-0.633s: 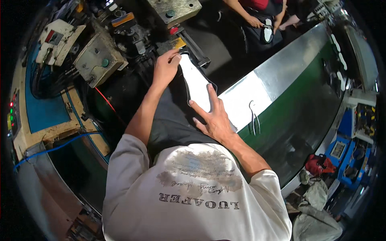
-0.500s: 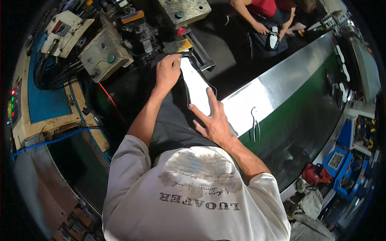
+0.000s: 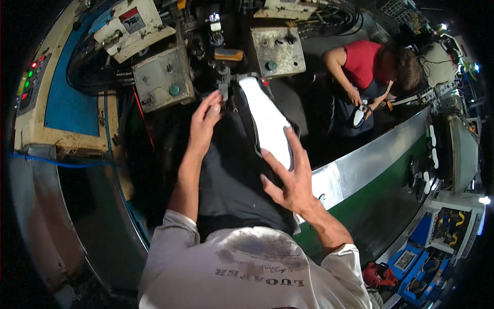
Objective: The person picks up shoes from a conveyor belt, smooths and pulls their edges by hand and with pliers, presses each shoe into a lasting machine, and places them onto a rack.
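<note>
Right hand (image 3: 295, 180) is holding the near end of a white-bottomed shoe (image 3: 266, 118) over the dark lap (image 3: 226, 177), while the left hand (image 3: 204, 123), loosely spread, is hovering apart near its far end.

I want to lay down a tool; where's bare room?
Bare: the green surface right of the right hand, bordered by the metal strip. Crowded: its far end, with white pieces, and under that hand, with the shoe.

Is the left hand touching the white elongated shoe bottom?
No, the left hand sits apart, left of the white elongated shoe bottom.
</note>
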Action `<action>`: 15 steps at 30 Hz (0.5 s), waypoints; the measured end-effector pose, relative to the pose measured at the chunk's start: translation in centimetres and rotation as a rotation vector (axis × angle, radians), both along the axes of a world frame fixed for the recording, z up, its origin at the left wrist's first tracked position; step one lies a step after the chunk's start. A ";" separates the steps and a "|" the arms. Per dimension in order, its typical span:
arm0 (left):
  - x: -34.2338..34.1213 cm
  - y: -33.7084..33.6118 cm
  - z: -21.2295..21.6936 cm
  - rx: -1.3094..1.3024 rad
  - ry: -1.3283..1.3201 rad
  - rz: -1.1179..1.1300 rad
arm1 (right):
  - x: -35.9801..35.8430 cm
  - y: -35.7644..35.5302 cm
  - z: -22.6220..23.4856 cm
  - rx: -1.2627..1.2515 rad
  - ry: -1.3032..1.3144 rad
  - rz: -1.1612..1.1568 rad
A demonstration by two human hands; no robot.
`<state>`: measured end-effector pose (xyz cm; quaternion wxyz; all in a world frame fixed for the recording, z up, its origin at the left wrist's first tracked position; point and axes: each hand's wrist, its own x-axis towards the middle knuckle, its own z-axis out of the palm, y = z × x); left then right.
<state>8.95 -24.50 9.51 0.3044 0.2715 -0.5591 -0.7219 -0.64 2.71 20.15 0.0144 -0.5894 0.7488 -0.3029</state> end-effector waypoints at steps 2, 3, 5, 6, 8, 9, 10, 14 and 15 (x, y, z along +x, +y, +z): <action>-0.9 -1.6 -6.1 -0.497 -0.372 0.119 | -2.2 -4.7 1.9 -0.077 0.010 -0.014; -0.2 -2.5 -10.8 -0.635 -0.424 0.126 | -3.0 -7.9 2.9 -0.144 0.031 0.005; 0.9 -0.9 -17.6 -1.145 -0.742 0.127 | -4.6 -13.5 4.3 -0.213 0.030 -0.014; 0.5 0.2 -17.5 -1.200 -0.786 0.099 | -5.9 -15.8 3.8 -0.232 0.070 -0.029; -1.3 0.8 -15.9 -1.010 -0.829 0.055 | -7.9 -20.0 4.3 -0.254 0.102 -0.062; -2.1 0.5 -15.1 -0.969 -0.834 0.045 | -9.0 -21.9 4.3 -0.262 0.134 -0.073; -1.7 0.0 -14.8 -0.970 -0.843 0.061 | -9.6 -24.0 3.8 -0.271 0.127 -0.069; -1.5 -1.5 -14.0 -0.846 -0.910 0.003 | -11.4 -29.4 1.1 -0.302 0.128 -0.076; -1.4 -1.7 -13.9 -0.809 -0.898 0.004 | -11.8 -30.1 0.3 -0.302 0.129 -0.090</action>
